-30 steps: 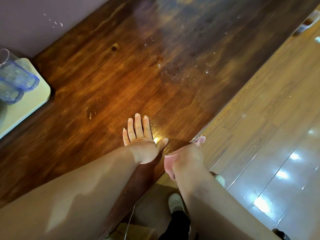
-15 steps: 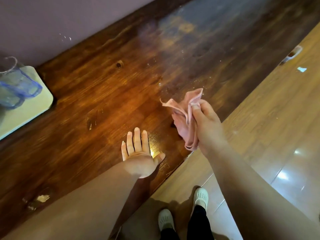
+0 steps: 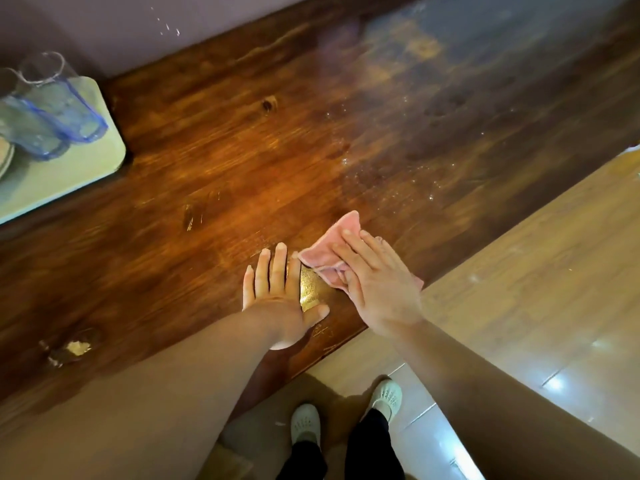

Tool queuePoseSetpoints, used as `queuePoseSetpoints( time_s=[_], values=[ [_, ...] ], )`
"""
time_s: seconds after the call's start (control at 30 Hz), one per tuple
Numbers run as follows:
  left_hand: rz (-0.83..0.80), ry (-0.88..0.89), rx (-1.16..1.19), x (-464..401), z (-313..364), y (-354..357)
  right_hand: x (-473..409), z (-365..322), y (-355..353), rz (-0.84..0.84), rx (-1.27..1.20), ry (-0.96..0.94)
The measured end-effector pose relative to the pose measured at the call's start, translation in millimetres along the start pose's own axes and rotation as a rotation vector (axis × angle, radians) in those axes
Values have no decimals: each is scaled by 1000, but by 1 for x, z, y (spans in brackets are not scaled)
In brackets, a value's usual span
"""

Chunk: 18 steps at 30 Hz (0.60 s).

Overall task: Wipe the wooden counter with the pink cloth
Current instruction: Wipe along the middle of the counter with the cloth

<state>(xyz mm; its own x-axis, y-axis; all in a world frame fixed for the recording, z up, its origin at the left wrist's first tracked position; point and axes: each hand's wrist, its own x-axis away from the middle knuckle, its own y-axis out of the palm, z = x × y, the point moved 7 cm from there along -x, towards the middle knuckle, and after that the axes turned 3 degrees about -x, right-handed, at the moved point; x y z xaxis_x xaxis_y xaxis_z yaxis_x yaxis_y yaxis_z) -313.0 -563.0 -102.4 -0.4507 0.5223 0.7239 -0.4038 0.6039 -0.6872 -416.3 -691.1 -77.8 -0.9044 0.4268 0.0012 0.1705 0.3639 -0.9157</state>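
Right hand (image 3: pixel 375 284): fingers extended and spread, palm down, pressing the pink cloth (image 3: pixel 329 256) flat against the bench (image 3: pixel 214 161). No finger curls round the cloth. The cloth lies crumpled under the fingers, close to the front edge of the bench, with one corner projecting past the fingertips toward the wall (image 3: pixel 104 26).

Left hand (image 3: pixel 277 296): fully open, fingers straight and together, palm flat on the bench, holding nothing. Its index finger lies just beside the near corner of the cloth; contact cannot be confirmed.

Edges: the front edge of the bench runs diagonally, directly under the right wrist; beyond it is the floor (image 3: pixel 519 271). A tray (image 3: pixel 69 178) carrying clear cups (image 3: pixel 59 105) sits at the far left, well apart from both hands. Open bench surface with scattered droplets (image 3: pixel 381 164) extends beyond the cloth.
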Motion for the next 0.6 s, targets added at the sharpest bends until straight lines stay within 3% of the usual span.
queuePoseSetpoints(
  time_s=[0.07,0.2,0.33,0.4,0.53,0.6],
  values=[
    [2,0,9,3,-1,-1,18,-3,-1,26,16,-39],
    [-9,-1,11,4,-1,-1,15,28,-13,-131,80,-261],
    [-21,-14,-2,6,-2,0,4,40,-16,-31,54,-121],
    [-13,-6,16,5,-1,0,22,43,-14,21,56,-139],
    [-10,-4,19,4,-4,2,21,59,-12,-185,242,-426],
    [-22,-14,8,4,-5,3,-10,59,-13,-208,224,-329]
  ],
)
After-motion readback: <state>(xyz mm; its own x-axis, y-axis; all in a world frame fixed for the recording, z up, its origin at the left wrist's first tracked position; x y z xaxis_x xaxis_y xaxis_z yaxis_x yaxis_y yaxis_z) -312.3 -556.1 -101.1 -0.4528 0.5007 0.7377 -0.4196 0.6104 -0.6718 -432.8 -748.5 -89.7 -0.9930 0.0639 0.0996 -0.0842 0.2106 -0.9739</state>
